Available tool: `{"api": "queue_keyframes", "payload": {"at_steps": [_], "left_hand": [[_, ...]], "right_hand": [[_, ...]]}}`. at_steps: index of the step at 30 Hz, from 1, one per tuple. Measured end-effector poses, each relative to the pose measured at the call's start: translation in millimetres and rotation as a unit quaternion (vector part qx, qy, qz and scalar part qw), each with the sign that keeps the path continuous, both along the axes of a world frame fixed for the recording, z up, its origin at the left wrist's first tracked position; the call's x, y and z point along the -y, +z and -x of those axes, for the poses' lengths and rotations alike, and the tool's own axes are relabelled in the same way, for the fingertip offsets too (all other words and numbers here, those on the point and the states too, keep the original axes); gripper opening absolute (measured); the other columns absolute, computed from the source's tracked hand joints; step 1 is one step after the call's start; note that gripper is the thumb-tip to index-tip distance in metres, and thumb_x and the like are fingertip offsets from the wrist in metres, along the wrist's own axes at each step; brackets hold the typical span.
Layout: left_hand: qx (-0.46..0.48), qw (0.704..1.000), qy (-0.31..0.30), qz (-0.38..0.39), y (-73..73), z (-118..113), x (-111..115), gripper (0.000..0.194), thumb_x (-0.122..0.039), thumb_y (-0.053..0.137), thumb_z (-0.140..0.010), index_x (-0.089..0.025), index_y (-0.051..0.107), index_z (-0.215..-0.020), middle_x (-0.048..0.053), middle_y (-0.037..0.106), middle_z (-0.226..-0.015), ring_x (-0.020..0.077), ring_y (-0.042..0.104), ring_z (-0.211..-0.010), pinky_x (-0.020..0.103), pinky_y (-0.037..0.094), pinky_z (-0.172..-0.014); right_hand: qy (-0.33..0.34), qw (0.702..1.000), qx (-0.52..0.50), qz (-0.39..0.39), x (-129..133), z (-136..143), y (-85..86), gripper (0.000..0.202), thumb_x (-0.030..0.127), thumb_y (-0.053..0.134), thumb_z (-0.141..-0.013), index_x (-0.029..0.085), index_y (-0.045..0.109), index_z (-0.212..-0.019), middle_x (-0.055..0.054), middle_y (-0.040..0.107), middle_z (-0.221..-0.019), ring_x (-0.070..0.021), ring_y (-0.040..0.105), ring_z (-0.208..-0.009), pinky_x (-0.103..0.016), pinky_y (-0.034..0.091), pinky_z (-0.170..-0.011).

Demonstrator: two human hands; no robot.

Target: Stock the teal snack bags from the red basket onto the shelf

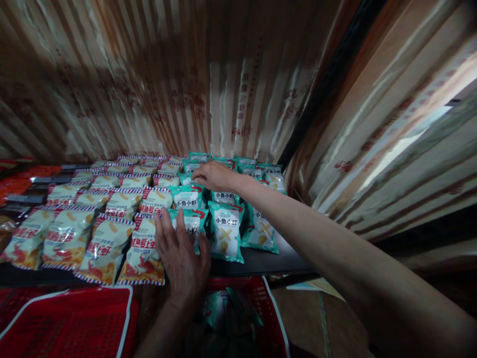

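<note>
Teal-and-white snack bags [226,232] stand in rows on a dark shelf [257,268]. My left hand [184,266] is at the front, its fingers stretched and spread, lying against the front-left teal bag [194,219] and beside a cream-coloured snack bag [143,251]. My right hand [214,175] reaches across the rows from the right. Its fingers are curled down and pinched at the top of a teal bag [185,179] further back. The hand partly hides the bags beneath it.
Cream snack bags with striped edges [69,233] fill rows to the left, with orange packs [18,184] beyond. Below the shelf are a red basket [74,323] and a second red basket [274,313] holding teal bags. Corrugated wrapped sheeting [223,99] and a dark post [328,79] stand behind.
</note>
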State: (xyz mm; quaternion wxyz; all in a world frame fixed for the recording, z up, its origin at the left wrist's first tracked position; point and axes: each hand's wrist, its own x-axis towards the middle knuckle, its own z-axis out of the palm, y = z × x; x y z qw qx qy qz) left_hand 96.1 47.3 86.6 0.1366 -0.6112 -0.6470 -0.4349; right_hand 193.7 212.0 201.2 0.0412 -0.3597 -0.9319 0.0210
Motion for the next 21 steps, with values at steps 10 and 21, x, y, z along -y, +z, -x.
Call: {"api": "queue_keyframes", "payload": {"at_steps": [10,21], "left_hand": [[-0.047,0.997,0.001,0.053,-17.3,12.7,-1.5,0.058,-0.029,0.057,-0.083,-0.008,0.041,-0.135,0.028,0.025,-0.149,0.0417,0.022,-0.14,0.057,0.036,-0.104],[-0.041,0.998,-0.046,-0.034,-9.4,-2.5,-1.7,0.056,-0.023,0.058,-0.083,-0.008,0.042,-0.134,0.027,0.029,-0.149,0.0414,0.015,-0.142,0.061,0.026,-0.108]], "right_hand": [[0.0,1.0,0.022,0.008,-0.2,18.4,-6.5,0.027,0.018,0.053,-0.086,0.021,0.071,-0.106,-0.005,0.072,-0.108,-0.0197,0.063,-0.1,-0.027,0.043,-0.08],[-0.015,0.99,-0.13,-0.049,23.1,-16.0,-11.6,0.027,0.017,0.056,-0.087,0.014,0.067,-0.111,-0.012,0.068,-0.113,-0.0233,0.06,-0.109,-0.036,0.045,-0.094]]}}
